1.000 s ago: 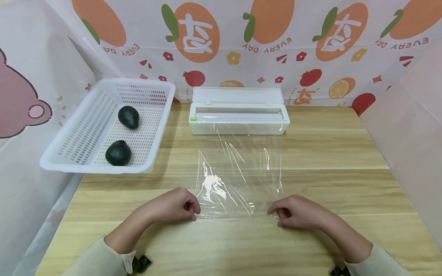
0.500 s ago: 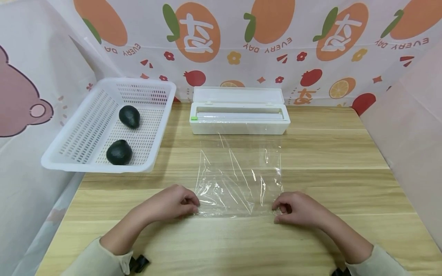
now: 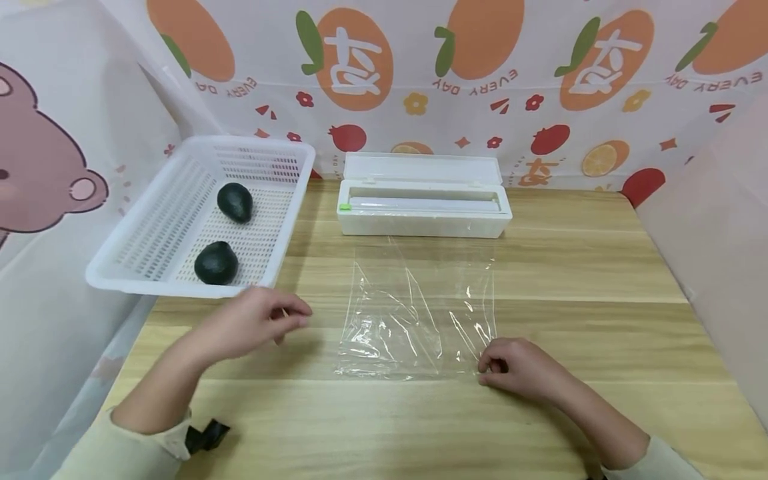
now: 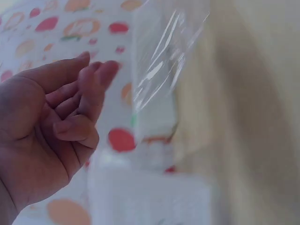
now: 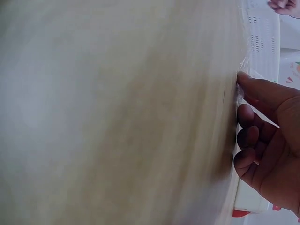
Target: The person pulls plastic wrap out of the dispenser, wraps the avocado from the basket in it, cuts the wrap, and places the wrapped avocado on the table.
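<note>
Box (image 3: 425,227): set on the bench (image 3: 420,427) near the cloth (image 3: 435,127), long side facing front, so film can be drawn straight forward off it, pretty sure.
Lid (image 3: 423,167): tipped up along the box's back, so the roll (image 3: 425,203) inside is left exposed; less snagging that way, presumably.
Green tab (image 3: 345,207): parked at the left end of the box's front rim. Probably a cutter slide, out of the sheet's way there.
Film (image 3: 414,320): laid on the bench in front of the box, creased and shiny, far end seemingly run up to the box. Whether it's been cut can't be told.
Right hand (image 3: 525,367): placed in front of the box's right end; the film's near corner looks pinched by thumb and fingertips, likely so curling is prevented.
Left hand (image 3: 255,323): raised in front of the box, out past its left end. Nothing held, fingers loosely bent, film not touched.
Basket (image 3: 156,287): stood left of the box, so the sheet is given room, I'd say.
Avocados (image 3: 235,203): two, set apart in the basket left of the box; rolling's probably stopped by the walls.
</note>
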`<state>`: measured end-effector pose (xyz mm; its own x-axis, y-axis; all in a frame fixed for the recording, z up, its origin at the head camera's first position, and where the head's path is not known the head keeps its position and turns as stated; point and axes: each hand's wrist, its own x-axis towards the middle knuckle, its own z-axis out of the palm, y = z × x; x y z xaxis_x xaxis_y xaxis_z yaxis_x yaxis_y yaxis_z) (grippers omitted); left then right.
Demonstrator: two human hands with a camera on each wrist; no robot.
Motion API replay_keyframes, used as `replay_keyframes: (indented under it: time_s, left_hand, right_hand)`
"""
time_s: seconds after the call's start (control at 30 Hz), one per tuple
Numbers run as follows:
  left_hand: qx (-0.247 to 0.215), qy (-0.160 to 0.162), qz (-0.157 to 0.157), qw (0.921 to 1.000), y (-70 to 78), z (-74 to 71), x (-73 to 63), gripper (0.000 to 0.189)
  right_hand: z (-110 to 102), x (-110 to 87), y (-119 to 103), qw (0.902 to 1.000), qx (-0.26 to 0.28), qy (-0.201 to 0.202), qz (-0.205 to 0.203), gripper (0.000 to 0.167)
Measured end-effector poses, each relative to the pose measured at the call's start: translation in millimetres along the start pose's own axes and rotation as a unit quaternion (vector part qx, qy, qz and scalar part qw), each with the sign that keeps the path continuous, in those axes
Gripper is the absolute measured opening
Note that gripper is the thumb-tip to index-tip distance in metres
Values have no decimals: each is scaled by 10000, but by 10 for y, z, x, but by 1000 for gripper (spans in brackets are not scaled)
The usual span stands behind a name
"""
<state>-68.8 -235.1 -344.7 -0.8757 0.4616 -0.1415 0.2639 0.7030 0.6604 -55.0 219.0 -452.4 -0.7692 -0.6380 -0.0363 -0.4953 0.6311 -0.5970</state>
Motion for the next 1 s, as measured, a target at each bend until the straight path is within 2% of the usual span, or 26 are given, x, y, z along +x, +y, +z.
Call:
replay_keyframes:
  time_s: [0.07, 0.13, 0.23, 0.33, 0.43, 0.5, 0.6, 0.67, 0.73, 0.83, 1.0]
  left_hand:
    - [165, 447, 32, 9989, -18, -191, 0, 12]
    - [410, 993, 7, 9942, -83, -373, 5, 8]
    - [809, 1611, -390, 9828, -267, -628, 16, 10]
    - [1174, 1891, -973, 9700, -517, -826, 45, 21]
    - [1456, 1646, -1583, 9626, -751, -969, 75, 46]
    - [1591, 1361, -2038, 9564, -879, -1032, 85, 67]
    - [1802, 782, -2617, 9450, -1002, -1071, 96, 93]
    - [1901, 454, -2868, 9378, -1053, -1077, 101, 102]
    - [1963, 154, -2994, 9336, -1085, -1067, 115, 104]
    - [1961, -103, -3006, 9333, -1124, -1042, 155, 103]
    - [1805, -289, -2673, 9461, -1188, -1001, 225, 102]
  right_hand:
    - [-9, -9, -4, 10000, 6, 10, 13, 11]
    - [-15, -13, -8, 10000, -4, -8, 22, 12]
    - [-21, -9, -21, 10000, -16, -56, 60, 14]
    - [-27, -3, -35, 9999, -28, -123, 103, 16]
    - [-31, 6, -47, 9998, -12, -164, 123, 16]
    - [-29, 13, -52, 9998, -4, -185, 124, 16]
    - [-23, 9, -53, 9997, 36, -192, 121, 16]
    - [-21, 9, -51, 9998, 43, -177, 96, 16]
    - [-20, 11, -47, 9998, 43, -158, 76, 17]
    - [-18, 14, -41, 9999, 39, -140, 68, 17]
    - [-16, 16, -32, 9999, 42, -129, 46, 17]
